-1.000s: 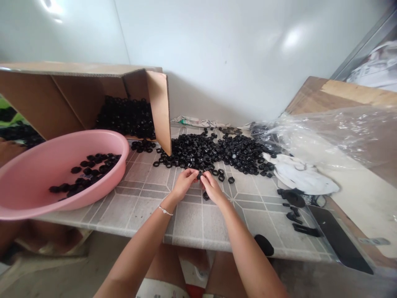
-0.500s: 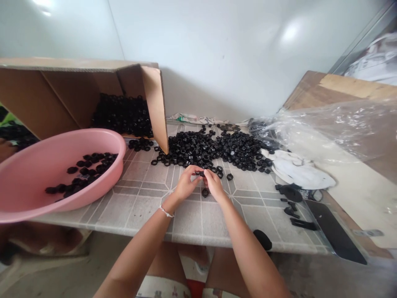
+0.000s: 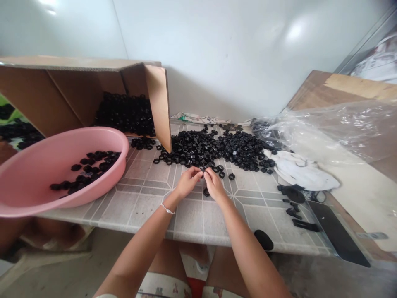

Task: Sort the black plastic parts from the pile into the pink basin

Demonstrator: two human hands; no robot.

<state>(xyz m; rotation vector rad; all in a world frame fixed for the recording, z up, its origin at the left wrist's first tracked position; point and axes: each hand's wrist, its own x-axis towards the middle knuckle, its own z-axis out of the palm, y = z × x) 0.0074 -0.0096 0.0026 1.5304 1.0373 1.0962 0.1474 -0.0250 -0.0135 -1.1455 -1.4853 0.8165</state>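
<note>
My left hand [image 3: 187, 182] and my right hand [image 3: 214, 183] meet over the tiled-pattern table, fingertips pinched together. Between them is a small black part [image 3: 203, 169], mostly covered by the fingers. A single black ring [image 3: 206, 191] lies on the table just below the hands. Behind them spreads a pile of black rings [image 3: 194, 147], which runs into a pile of smaller black pieces [image 3: 242, 150] on the right. A few loose rings, one of them a black ring [image 3: 231, 176], lie right of my fingers.
A pink basin [image 3: 114, 182] with black parts stands at the left, before a cardboard box [image 3: 161, 103] holding more. To the right are white gloves [image 3: 305, 174], clear plastic [image 3: 341, 124], a dark flat device [image 3: 338, 236] and a round black object [image 3: 263, 240]. Another person's legs show lower left.
My fingertips have drawn closer together around the small black part, which shows less than before. The whole view has shifted slightly.
</note>
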